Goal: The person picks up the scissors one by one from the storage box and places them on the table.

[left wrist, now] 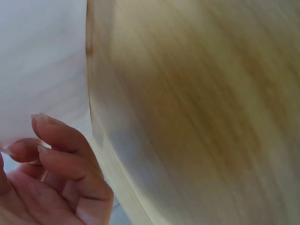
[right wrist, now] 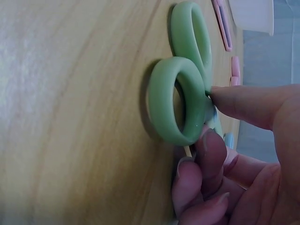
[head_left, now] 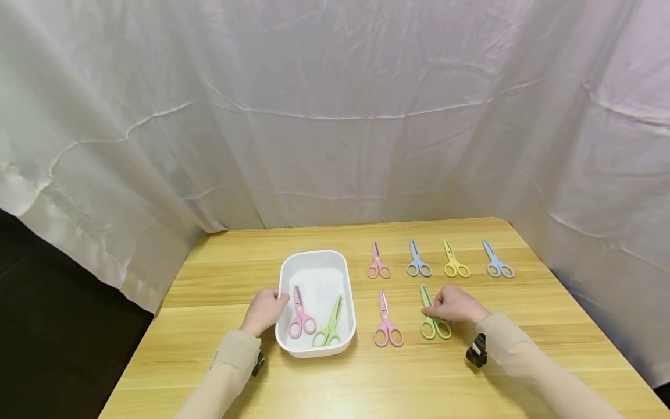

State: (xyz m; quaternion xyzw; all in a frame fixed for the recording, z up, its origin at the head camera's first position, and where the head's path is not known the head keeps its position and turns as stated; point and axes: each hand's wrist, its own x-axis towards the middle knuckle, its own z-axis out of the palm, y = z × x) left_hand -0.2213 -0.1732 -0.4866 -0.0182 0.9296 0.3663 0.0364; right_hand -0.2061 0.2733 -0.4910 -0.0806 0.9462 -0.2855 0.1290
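Note:
My left hand (head_left: 264, 310) grips the left rim of a white plastic tray (head_left: 321, 285), thumb over the edge. Curled fingers show beside the tray's outer wall (left wrist: 42, 70) in the left wrist view. Inside lie pink scissors (head_left: 300, 317) and green scissors (head_left: 332, 329). Over to the right, my right hand (head_left: 456, 304) pinches another pair of green scissors (head_left: 431, 319) near the pivot. Their handle loops (right wrist: 158, 101) lie close over the wood in the right wrist view, blades pointing away from me. Pink scissors (head_left: 386, 326) rest between the tray and that pair.
Along the back of the wooden table (head_left: 235, 250) lies a row of pink scissors (head_left: 376, 265), blue scissors (head_left: 416, 262), yellow scissors (head_left: 452, 262) and more blue scissors (head_left: 494, 259). A pale curtain (head_left: 335, 157) hangs behind the table and down its sides.

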